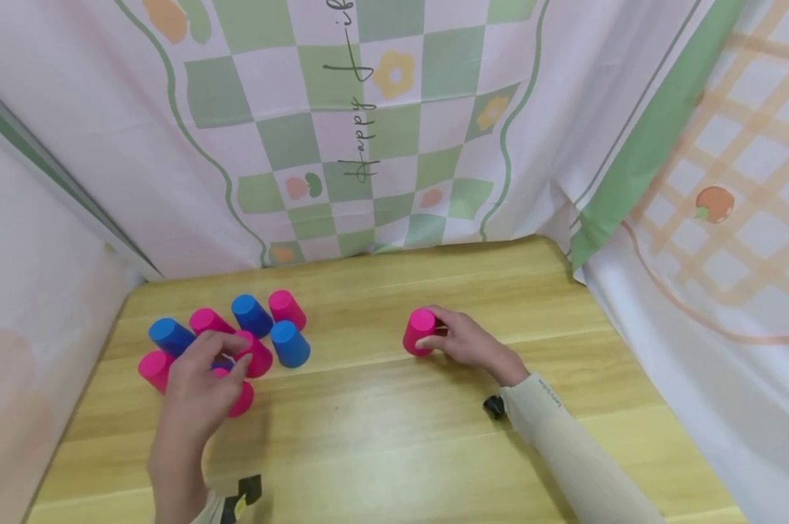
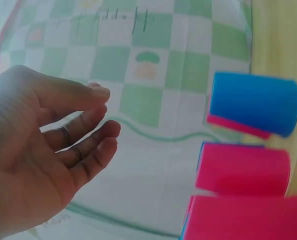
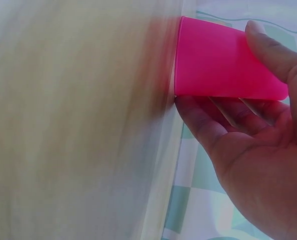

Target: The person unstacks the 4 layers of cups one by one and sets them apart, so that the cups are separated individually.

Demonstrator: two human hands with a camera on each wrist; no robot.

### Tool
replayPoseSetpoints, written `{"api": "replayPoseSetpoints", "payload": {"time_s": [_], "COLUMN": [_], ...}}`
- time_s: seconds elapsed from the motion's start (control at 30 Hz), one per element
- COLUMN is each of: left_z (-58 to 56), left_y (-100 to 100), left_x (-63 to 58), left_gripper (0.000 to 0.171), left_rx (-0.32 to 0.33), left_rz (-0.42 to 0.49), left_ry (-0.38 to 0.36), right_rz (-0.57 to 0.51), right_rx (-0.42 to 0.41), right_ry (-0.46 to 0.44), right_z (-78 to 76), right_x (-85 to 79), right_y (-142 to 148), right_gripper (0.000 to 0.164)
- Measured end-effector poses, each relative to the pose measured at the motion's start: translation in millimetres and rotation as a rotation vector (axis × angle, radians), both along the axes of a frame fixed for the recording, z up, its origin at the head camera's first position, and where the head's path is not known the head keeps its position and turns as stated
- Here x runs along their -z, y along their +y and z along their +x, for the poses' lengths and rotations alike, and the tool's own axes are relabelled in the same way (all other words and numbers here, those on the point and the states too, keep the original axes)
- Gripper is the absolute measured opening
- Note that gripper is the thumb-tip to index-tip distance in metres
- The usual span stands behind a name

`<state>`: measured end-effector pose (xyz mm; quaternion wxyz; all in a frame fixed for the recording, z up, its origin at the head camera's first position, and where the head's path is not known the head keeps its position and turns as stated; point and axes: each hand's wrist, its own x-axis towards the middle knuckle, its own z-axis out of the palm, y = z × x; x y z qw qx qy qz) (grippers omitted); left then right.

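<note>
My right hand [image 1: 469, 342] holds an upside-down pink cup [image 1: 418, 333] at the middle right of the table. The right wrist view shows the thumb on one side of this cup and the fingers on the other, its rim at or very near the tabletop. Over a cluster of upside-down pink and blue cups at the left hovers my left hand [image 1: 201, 389], fingers loosely bent with nothing between them. It partly hides some of those cups in the head view. A blue cup [image 1: 291, 346] stands at the cluster's right edge, with a pink cup [image 1: 287, 311] behind it.
The wooden table [image 1: 368, 437] bears all the cups. A checked green-and-white curtain [image 1: 394, 131] hangs along its back edge, with white cloth [image 1: 34, 313] on the left and a patterned cloth [image 1: 715, 240] on the right.
</note>
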<state>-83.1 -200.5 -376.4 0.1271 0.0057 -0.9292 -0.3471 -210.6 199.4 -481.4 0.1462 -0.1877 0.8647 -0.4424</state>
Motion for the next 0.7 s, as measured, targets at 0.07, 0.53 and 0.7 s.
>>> {"api": "replayPoseSetpoints", "payload": {"time_s": [0.07,0.53,0.7], "left_z": [-1.8,-36.4,-54.9], "left_y": [6,66,106], "left_x": [1.0,26.3,38.7], "left_gripper": [0.023,0.021,0.033], "left_rx": [0.032,0.361,0.461], "left_rz": [0.013,0.145,0.183], "left_ry": [0.019,0.004,-0.075], "right_rz": [-0.008,-0.015,-0.027], "right_rx": [-0.007,-0.011,-0.017], "right_ry": [-0.002,-0.011,-0.031], "right_z": [-0.9,-1.3,-0.7], "right_x": [0.2,-2.6,-3.4], "right_y": [0,1,2], "right_gripper": [0.044,0.043,0.044]}}
